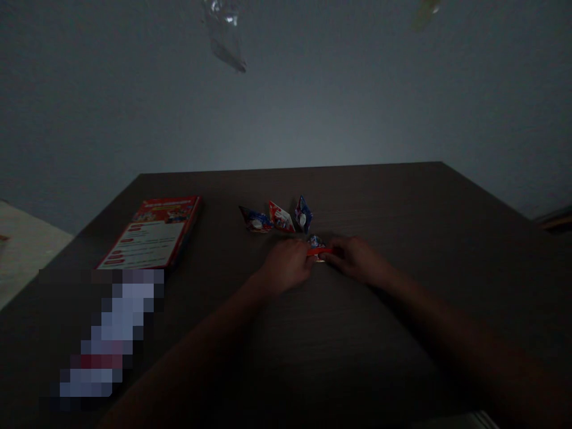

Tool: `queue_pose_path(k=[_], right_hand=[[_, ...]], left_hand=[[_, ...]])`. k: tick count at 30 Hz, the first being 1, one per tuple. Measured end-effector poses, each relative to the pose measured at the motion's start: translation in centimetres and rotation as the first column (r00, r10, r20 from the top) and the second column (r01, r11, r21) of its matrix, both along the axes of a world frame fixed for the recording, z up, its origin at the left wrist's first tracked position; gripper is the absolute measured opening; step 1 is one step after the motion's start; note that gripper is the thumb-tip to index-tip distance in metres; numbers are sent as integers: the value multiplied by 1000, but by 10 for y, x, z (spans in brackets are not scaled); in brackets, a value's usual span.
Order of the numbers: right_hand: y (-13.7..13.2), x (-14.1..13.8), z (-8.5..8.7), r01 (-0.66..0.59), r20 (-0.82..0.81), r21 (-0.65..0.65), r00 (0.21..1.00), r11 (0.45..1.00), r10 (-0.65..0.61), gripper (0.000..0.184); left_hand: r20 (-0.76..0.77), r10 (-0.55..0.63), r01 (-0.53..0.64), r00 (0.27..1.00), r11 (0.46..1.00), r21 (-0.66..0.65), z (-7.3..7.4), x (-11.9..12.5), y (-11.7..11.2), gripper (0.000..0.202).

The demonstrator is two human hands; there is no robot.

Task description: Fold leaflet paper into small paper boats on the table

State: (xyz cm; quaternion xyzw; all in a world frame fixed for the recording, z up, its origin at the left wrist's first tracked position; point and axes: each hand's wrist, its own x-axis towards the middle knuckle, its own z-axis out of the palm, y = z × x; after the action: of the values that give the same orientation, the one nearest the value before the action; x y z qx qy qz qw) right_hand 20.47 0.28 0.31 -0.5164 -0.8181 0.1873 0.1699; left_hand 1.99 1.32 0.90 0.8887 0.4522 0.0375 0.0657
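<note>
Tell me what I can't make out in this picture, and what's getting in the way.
All in the head view:
- The folded paper: its sides are partly covered by the left hand and right hand.
- Print on the red-and-white book or box: too small and dim to read.
- Whatever the pixelated patch masks.
- The clear bag: top cut off by the upper edge.
- The yellowish thing: blurred, cut off likewise.

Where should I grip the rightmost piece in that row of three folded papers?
Probably pinch the rightmost folded piece near its pointed far end, coming from the right: its outline narrows there, and the red-and-white piece sits close on its left.
</note>
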Motion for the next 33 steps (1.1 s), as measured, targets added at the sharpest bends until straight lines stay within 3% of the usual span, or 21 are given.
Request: queue_pose_path(k=[10,15,21,33], right_hand=[[-3,7,0,-181,-22,50,983,982,182,13],[-2,8,-1,-244,16,104,970,964,244,16],[0,5,-1,-195,28,114,981,974,193,13],[2,4,-2,-95,33,47,995,994,94,15]], left_hand=[[143,-222,224,965,975,1,-2,-15,3,27],[208,-265,259,942,964,53,-7,-14,4,27],[240,-230,221,943,973,65,-8,-10,6,23],[199,-37,52,979,996,-70,-8,-4,6,24]])
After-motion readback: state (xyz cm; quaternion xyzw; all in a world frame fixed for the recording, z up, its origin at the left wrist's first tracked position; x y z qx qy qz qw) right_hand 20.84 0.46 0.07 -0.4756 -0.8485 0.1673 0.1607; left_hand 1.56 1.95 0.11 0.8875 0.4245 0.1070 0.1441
